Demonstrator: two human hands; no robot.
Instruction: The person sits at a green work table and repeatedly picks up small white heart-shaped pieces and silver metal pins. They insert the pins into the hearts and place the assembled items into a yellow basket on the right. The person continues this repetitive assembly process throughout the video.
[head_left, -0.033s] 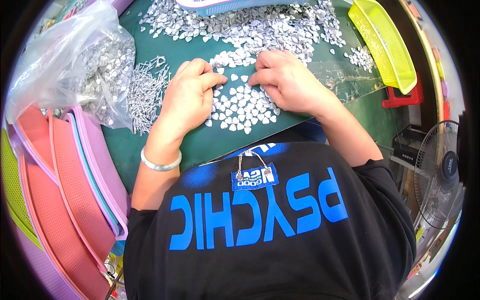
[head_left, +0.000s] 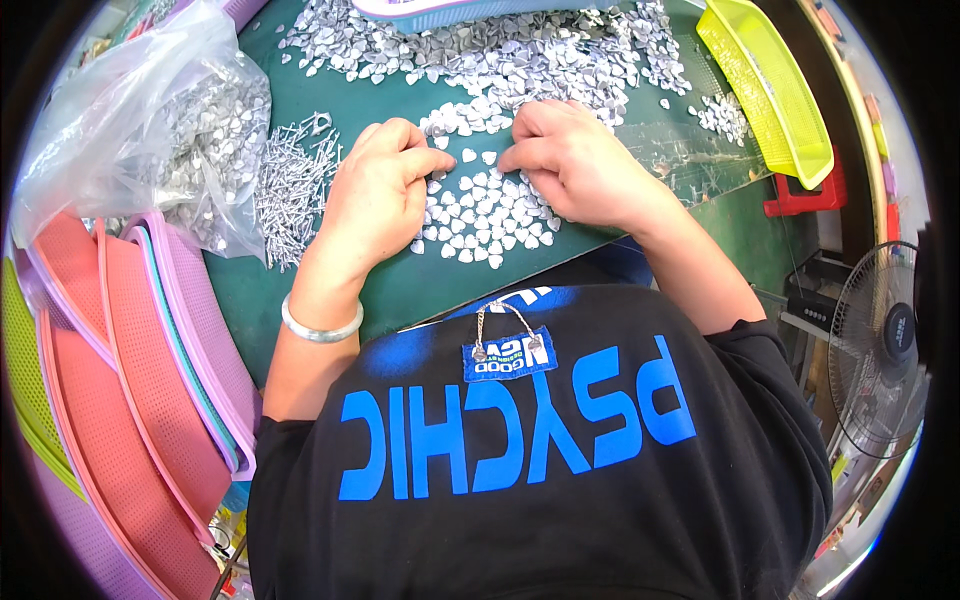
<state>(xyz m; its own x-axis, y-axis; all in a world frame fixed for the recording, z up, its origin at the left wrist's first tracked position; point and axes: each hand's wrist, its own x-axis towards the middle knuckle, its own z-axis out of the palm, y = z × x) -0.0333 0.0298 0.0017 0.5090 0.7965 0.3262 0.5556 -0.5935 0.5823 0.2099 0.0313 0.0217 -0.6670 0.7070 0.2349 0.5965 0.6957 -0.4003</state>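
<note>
Small silver heart-shaped pieces (head_left: 484,214) lie scattered on a dark green tabletop (head_left: 400,292) between my hands. My left hand (head_left: 378,190) rests on the table, its index finger stretched toward a heart and its other fingers loosely bent. Facing it, my right hand (head_left: 572,165) points its index finger inward beside another heart. Two single hearts (head_left: 478,156) sit in the gap between the fingertips. No piece shows gripped in either hand; the undersides of both are hidden. A bracelet (head_left: 322,330) circles my left wrist.
Beyond my hands spreads a large heap of hearts (head_left: 470,55). To the left are a pile of metal pins (head_left: 292,190) and a clear plastic bag (head_left: 110,120) of hearts. Pink baskets (head_left: 130,420) crowd the left; a yellow-green basket (head_left: 770,95) and a fan (head_left: 880,345) stand right.
</note>
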